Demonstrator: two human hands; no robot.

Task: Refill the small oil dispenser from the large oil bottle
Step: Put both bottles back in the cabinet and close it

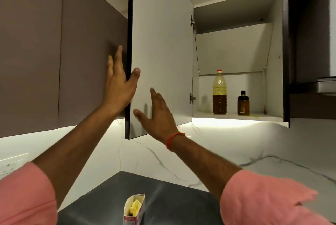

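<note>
My left hand [119, 83] is raised with the arm stretched up and forward, fingers straight and spread against the outer face of the open cabinet door [161, 57], while my thumb [135, 73] hooks round the door's dark front edge onto its pale inner side. So the hand clasps the door edge between thumb and fingers, loosely rather than in a fist.

My right hand [159, 113] is lifted just below and to the right of the left one, palm toward the door's inner face, fingers straight and relaxed, thumb held out to the left. It holds nothing; whether the fingertips touch the panel I cannot tell. A red thread [173, 140] circles that wrist, and both pink sleeves sit pushed back toward my elbows.

Well to the right of my right hand, past the door's hinged side, the cabinet stands open. On its lower shelf [203, 114] the large oil bottle [219, 95], red-capped and about half full of amber oil, stands upright. Just right of it, apart from it, stands the small oil dispenser [243, 103], brown with a black cap. Bare shelf lies left of the bottle and right of the dispenser.

Below my forearms is a dark counter [174, 199] with an opened carton [134, 210] on it.
</note>
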